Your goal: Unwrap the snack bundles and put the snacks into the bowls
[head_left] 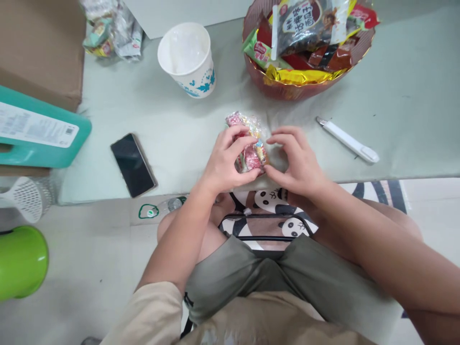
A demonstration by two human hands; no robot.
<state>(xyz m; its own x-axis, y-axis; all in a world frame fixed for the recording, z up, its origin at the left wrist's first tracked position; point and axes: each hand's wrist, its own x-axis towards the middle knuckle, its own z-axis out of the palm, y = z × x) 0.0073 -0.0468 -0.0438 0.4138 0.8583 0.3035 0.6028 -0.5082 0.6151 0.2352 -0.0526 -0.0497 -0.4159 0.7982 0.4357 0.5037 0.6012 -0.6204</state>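
Near the table's front edge lies a small clump of candies in shiny, colourful wrappers (251, 155). My left hand (230, 160) curves round its left side, with fingertips on top and the thumb along the near edge. On the right, my right hand (296, 160) has its fingers and thumb spread in a loose curve with nothing visible between them. Its thumb tip is close beside the clump; I cannot tell if it touches. The undersides of the candies are hidden by my left hand.
A red bowl (291, 91) of packaged snacks and a paper cup (196, 79) stand farther back. A white utility knife (347, 139) lies to the right, a phone (133, 165) to the left. Crumpled wrappers (115, 33), a teal jug (39, 127) and a green bin (23, 263) are leftward.
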